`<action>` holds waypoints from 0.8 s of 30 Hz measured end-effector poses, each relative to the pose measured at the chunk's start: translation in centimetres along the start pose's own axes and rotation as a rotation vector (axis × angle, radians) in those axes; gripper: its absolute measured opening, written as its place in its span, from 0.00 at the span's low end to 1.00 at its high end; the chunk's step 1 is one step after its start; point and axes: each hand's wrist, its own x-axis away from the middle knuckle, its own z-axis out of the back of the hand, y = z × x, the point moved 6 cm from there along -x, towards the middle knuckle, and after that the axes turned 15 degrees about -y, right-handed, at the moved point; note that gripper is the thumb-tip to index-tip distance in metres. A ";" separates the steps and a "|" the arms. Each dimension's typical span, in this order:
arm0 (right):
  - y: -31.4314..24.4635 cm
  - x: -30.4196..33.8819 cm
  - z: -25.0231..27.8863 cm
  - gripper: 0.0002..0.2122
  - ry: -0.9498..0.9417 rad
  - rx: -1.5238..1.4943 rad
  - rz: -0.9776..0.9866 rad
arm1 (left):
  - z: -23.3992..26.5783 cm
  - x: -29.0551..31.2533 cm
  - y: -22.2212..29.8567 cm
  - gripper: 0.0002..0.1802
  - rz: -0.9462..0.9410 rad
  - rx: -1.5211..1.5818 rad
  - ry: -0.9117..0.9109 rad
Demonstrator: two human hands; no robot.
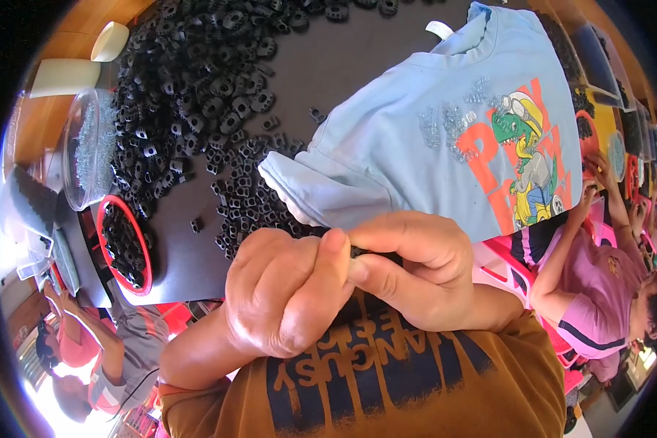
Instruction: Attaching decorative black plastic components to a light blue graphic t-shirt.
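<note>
Two hands, one small dark part, and they meet right at the centre of the frame! The left hand is curled tight, fingertips pressed to the part; the right hand pinches it between thumb and forefinger — most of it hidden by those fingers. Just above them lies one light-blue shirt, stretching into the upper right, one green cartoon figure on its front, with shiny little pieces scattered on the cloth, too fine to count.

Over to the upper left: one big heap of black parts, far beyond counting, and one spread of smaller black pieces below it, all on one dark table. One red-rimmed bowl of black pieces sits at left — and just above it, one clear tub of pale, glinting bits. Two cream-coloured objects lie beyond. One co-worker in a pink top is at right; at least one more shows at lower left.
</note>
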 end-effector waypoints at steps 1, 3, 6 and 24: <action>0.0 0.0 0.2 0.05 0.014 0.025 0.021 | -0.3 0.2 -0.3 0.21 0.032 0.088 0.021; 0.4 0.1 0.2 0.06 0.032 -0.039 -0.005 | -0.4 0.2 -1.0 0.21 0.118 0.223 0.014; 0.6 0.2 0.5 0.06 0.069 -0.128 -0.065 | 0.0 -1.2 -1.2 0.21 0.064 0.113 -0.014; 0.2 0.9 3.8 0.09 0.115 -0.162 0.030 | 2.3 -14.6 -7.6 0.16 0.328 0.306 -0.091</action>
